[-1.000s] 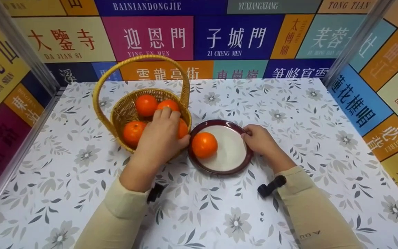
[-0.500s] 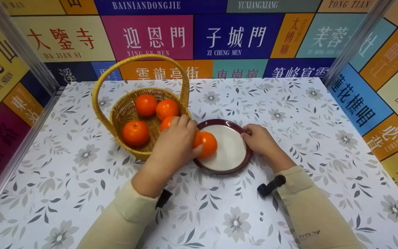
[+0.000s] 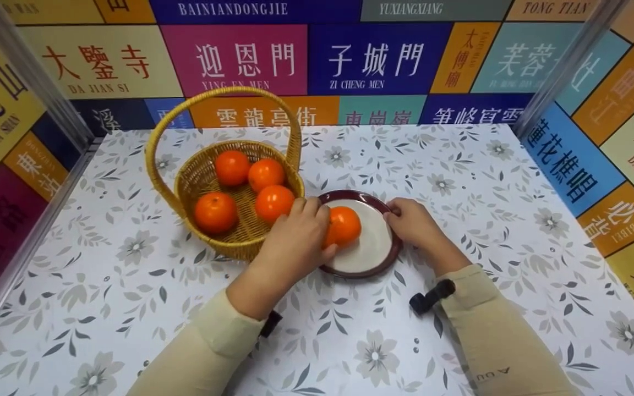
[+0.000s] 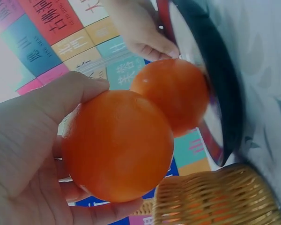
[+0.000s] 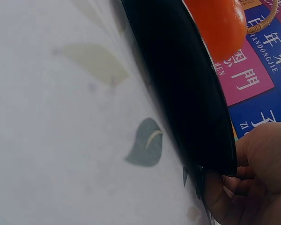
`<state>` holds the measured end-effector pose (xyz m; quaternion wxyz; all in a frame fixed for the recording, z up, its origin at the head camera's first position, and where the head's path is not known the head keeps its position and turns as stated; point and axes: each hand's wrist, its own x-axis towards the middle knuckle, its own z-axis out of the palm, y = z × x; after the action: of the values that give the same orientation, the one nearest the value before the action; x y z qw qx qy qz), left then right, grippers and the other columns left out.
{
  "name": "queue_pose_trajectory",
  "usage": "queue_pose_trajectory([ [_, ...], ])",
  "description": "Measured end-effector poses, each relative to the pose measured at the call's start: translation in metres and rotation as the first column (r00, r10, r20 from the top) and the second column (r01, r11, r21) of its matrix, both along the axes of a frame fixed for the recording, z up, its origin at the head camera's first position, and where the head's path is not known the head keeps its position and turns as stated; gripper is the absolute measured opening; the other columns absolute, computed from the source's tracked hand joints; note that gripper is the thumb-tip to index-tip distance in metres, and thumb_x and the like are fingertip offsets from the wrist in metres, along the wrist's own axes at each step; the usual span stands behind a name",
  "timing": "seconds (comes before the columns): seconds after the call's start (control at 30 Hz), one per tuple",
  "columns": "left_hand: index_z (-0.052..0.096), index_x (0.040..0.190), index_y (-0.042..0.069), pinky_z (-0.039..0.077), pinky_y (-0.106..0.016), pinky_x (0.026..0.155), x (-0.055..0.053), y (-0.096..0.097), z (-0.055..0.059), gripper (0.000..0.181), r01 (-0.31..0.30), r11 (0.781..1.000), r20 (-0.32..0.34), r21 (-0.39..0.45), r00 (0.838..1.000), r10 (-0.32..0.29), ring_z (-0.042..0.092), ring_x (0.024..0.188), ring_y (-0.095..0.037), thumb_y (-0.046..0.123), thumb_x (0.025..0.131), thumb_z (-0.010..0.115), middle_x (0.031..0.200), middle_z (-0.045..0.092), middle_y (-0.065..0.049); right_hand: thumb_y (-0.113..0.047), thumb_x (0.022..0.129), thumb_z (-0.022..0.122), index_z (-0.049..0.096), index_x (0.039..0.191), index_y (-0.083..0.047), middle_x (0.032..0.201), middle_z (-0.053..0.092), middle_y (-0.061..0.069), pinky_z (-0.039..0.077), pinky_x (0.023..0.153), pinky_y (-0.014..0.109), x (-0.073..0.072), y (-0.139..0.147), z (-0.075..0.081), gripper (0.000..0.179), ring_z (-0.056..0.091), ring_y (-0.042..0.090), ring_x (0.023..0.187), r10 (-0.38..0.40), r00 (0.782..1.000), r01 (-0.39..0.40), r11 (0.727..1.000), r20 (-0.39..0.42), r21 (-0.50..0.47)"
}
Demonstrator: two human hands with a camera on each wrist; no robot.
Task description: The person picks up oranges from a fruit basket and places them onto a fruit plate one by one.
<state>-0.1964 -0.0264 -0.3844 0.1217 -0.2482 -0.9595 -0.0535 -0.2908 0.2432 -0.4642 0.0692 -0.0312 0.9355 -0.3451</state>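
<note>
In the left wrist view an orange (image 4: 119,145) is gripped by my left hand (image 4: 33,140), thumb on one side and fingers curled under it. The head view puts this left hand (image 3: 298,236) over the left rim of a white plate with a dark red border (image 3: 373,242); the held orange is mostly hidden there. A second orange (image 3: 345,225) sits on the plate, and the held one appears to touch it. My right hand (image 3: 419,225) pinches the plate's right rim. The right wrist view shows its fingers (image 5: 253,154) around the dark edge.
Left of the plate stands a wicker basket (image 3: 240,250) with a tall arched handle (image 3: 154,159). Several oranges (image 3: 216,212) lie inside it. A floral-patterned cloth (image 3: 377,352) covers the table, with colourful lettered panels (image 3: 377,58) behind and at both sides.
My left hand has moved right and toward me, from inside the basket to the plate, carrying an orange. The orange on the plate has shifted slightly right. My right hand stays at the rim.
</note>
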Motion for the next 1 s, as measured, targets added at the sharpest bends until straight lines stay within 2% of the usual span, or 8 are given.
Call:
queue_pose_trajectory([
  [0.23, 0.062, 0.121, 0.004, 0.061, -0.043, 0.087, -0.003, 0.005, -0.015, 0.051, 0.033, 0.999, 0.006, -0.023, 0.999, -0.033, 0.056, 0.113, -0.031, 0.042, 0.09, 0.075, 0.116, 0.059, -0.013, -0.015, 0.103, 0.056, 0.068, 0.12, 0.0, 0.112, 0.072, 0.019, 0.052, 0.092, 0.039, 0.001, -0.001, -0.001, 0.026, 0.064, 0.029, 0.101, -0.003, 1.0, 0.003, 1.0, 0.01, -0.006],
  [0.4, 0.061, 0.122, 0.005, 0.06, -0.042, 0.081, -0.006, 0.008, -0.023, 0.053, 0.032, 0.999, 0.033, -0.044, 0.999, -0.03, 0.056, 0.112, -0.03, 0.045, 0.09, 0.074, 0.117, 0.058, -0.012, -0.016, 0.103, 0.055, 0.068, 0.121, -0.001, 0.113, 0.072, 0.019, 0.052, 0.091, 0.04, 0.001, 0.0, 0.0, 0.027, 0.064, 0.029, 0.101, -0.003, 1.0, 0.003, 1.0, 0.004, 0.001],
  [0.53, 0.061, 0.124, 0.005, 0.06, -0.042, 0.08, -0.008, 0.009, -0.028, 0.056, 0.03, 0.999, 0.064, -0.033, 0.998, -0.028, 0.055, 0.114, -0.03, 0.049, 0.091, 0.074, 0.118, 0.057, -0.012, -0.016, 0.103, 0.053, 0.069, 0.123, -0.002, 0.118, 0.072, 0.019, 0.051, 0.097, 0.045, 0.001, 0.0, 0.0, 0.03, 0.063, 0.031, 0.105, 0.005, 1.0, -0.005, 1.0, -0.005, 0.011],
  [0.63, 0.06, 0.126, 0.005, 0.06, -0.041, 0.082, -0.009, 0.01, -0.031, 0.059, 0.037, 0.999, 0.08, -0.033, 0.996, -0.034, 0.054, 0.113, -0.03, 0.051, 0.092, 0.074, 0.12, 0.057, -0.012, -0.018, 0.103, 0.052, 0.068, 0.125, -0.002, 0.12, 0.072, 0.019, 0.051, 0.099, 0.046, 0.001, 0.0, 0.001, 0.031, 0.063, 0.032, 0.108, 0.004, 1.0, -0.004, 1.0, 0.004, 0.011],
  [0.83, 0.059, 0.131, 0.004, 0.061, -0.039, 0.082, -0.01, 0.013, -0.032, 0.065, 0.054, 0.998, 0.107, -0.043, 0.993, -0.049, 0.053, 0.113, -0.031, 0.054, 0.093, 0.072, 0.125, 0.057, -0.014, -0.014, 0.102, 0.053, 0.069, 0.121, 0.0, 0.115, 0.072, 0.019, 0.052, 0.093, 0.042, 0.001, 0.0, 0.001, 0.028, 0.064, 0.03, 0.103, 0.002, 1.0, -0.002, 1.0, -0.001, 0.01],
  [1.0, 0.059, 0.129, 0.004, 0.061, -0.038, 0.082, -0.011, 0.013, -0.032, 0.061, 0.064, 0.996, 0.11, -0.06, 0.992, -0.057, 0.053, 0.111, -0.03, 0.054, 0.095, 0.069, 0.123, 0.057, -0.014, -0.014, 0.103, 0.055, 0.07, 0.117, -0.002, 0.11, 0.072, 0.017, 0.051, 0.088, 0.037, 0.001, -0.001, 0.001, 0.025, 0.063, 0.028, 0.1, -0.004, 1.0, 0.004, 1.0, -0.001, 0.0],
])
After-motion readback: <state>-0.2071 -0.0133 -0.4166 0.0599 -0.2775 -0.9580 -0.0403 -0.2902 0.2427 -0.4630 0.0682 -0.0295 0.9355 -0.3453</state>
